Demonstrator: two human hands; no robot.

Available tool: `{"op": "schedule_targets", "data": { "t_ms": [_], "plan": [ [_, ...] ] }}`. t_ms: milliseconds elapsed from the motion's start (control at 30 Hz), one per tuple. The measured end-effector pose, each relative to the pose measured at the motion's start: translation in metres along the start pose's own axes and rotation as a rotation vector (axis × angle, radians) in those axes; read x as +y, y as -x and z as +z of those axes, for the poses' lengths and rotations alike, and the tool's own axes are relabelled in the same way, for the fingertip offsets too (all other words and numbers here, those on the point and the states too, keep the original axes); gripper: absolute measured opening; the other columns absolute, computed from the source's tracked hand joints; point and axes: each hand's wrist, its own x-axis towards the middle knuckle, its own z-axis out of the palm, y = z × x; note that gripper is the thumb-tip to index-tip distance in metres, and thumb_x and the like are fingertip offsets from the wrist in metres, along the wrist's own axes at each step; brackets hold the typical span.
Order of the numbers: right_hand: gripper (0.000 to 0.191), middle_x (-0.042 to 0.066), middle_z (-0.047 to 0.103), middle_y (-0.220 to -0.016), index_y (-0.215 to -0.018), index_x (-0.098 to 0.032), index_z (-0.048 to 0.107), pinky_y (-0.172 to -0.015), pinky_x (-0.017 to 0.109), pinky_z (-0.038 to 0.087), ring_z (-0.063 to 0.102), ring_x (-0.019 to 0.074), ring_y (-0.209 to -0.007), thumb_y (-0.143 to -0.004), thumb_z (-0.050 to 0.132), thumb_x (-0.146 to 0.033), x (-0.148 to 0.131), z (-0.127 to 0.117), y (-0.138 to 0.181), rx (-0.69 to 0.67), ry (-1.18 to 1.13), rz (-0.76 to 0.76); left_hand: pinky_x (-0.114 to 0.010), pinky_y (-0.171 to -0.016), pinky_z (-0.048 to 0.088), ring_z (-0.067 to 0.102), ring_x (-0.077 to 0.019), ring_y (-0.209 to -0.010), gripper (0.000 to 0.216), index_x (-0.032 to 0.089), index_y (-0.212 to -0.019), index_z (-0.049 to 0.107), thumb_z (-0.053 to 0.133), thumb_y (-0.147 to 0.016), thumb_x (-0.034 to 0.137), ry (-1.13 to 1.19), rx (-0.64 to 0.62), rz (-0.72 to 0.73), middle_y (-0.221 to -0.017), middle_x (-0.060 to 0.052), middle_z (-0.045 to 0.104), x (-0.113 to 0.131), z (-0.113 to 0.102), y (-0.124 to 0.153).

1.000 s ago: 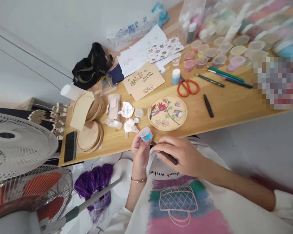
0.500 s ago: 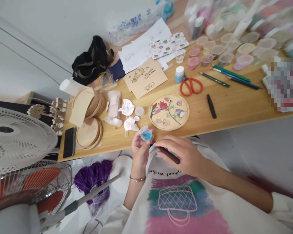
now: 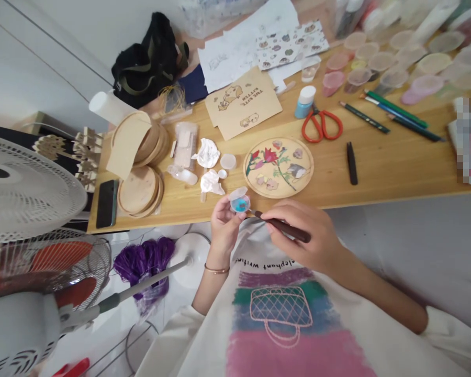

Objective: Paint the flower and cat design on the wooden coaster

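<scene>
In my left hand (image 3: 224, 228), fingers closed round it, is a small clear lidded cup (image 3: 239, 192) with blue paste-like material inside. Its lid stands up on the far side. My right hand (image 3: 314, 230) grips the dark brown handle of a palette knife (image 3: 288, 229), whose thin metal tip is at the cup's right rim. Just beyond both hands lies a round wooden plate (image 3: 278, 189) decorated with red flowers, green leaves and small animal figures. Crumpled white tissues (image 3: 211, 181) and a small round lid (image 3: 228, 161) lie to its left.
Behind the plate are red-handled scissors (image 3: 322, 128), a blue jar (image 3: 304, 102) and kraft paper cards (image 3: 245, 104). Black tweezers (image 3: 351, 165) and pencils (image 3: 365, 116) lie right. Stacked wooden plates (image 3: 138, 189) and a phone (image 3: 107, 204) are left, near a fan (image 3: 27, 188).
The palette knife has drawn back from inside the cup to its right rim, my right hand shifting right. The camera view has tilted, so the table appears higher.
</scene>
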Motion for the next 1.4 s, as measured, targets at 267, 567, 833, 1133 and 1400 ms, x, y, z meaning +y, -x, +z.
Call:
{"op": "schedule_targets", "data": {
  "t_ms": [267, 567, 833, 1133, 1400],
  "plan": [
    [0.01, 0.001, 0.072, -0.089, -0.098, -0.019, 0.063, -0.073, 0.019, 0.052, 0.068, 0.0092, -0.081, -0.09, 0.061, -0.015, 0.0, 0.0, -0.001, 0.033, -0.049, 0.029, -0.024, -0.084, 0.055, 0.073, -0.013, -0.093, 0.048, 0.028, -0.102, 0.073, 0.095, -0.059, 0.025, -0.008, -0.019, 0.014, -0.1, 0.001, 0.078, -0.004, -0.005, -0.001],
    [0.009, -0.001, 0.072, -0.086, -0.095, -0.02, 0.064, -0.071, 0.019, 0.052, 0.068, 0.0079, -0.077, -0.089, 0.061, -0.014, 0.001, -0.001, -0.003, 0.012, -0.148, 0.09, -0.028, -0.084, 0.056, 0.073, -0.0205, -0.105, 0.05, 0.027, -0.104, 0.071, 0.094, -0.06, 0.027, -0.036, -0.042, 0.007, -0.107, -0.001, 0.077, -0.002, -0.004, 0.0],
    [0.011, -0.001, 0.071, -0.083, -0.094, -0.021, 0.063, -0.071, 0.021, 0.053, 0.067, 0.0086, -0.076, -0.088, 0.061, -0.012, 0.001, -0.003, -0.003, 0.02, -0.137, 0.08, -0.028, -0.087, 0.057, 0.074, -0.0192, -0.102, 0.048, 0.027, -0.102, 0.073, 0.094, -0.06, 0.026, -0.034, -0.048, 0.026, -0.105, -0.002, 0.078, -0.001, -0.001, -0.001],
    [0.011, -0.001, 0.07, -0.079, -0.094, -0.023, 0.062, -0.063, 0.024, 0.051, 0.066, 0.0113, -0.071, -0.089, 0.061, -0.014, 0.004, -0.009, -0.004, -0.019, -0.057, 0.054, -0.025, -0.081, 0.057, 0.073, -0.015, -0.094, 0.047, 0.027, -0.103, 0.07, 0.093, -0.062, 0.023, -0.074, -0.038, 0.038, -0.102, 0.0, 0.077, -0.007, -0.001, 0.004],
    [0.01, 0.0, 0.071, -0.08, -0.096, -0.024, 0.061, -0.064, 0.025, 0.052, 0.067, 0.0121, -0.071, -0.09, 0.06, -0.016, 0.006, -0.018, -0.009, -0.098, 0.003, 0.002, -0.024, -0.08, 0.057, 0.073, -0.0133, -0.09, 0.045, 0.025, -0.099, 0.068, 0.093, -0.061, 0.019, -0.035, -0.065, 0.029, -0.1, 0.001, 0.077, -0.003, 0.004, 0.004]
  ]
}}
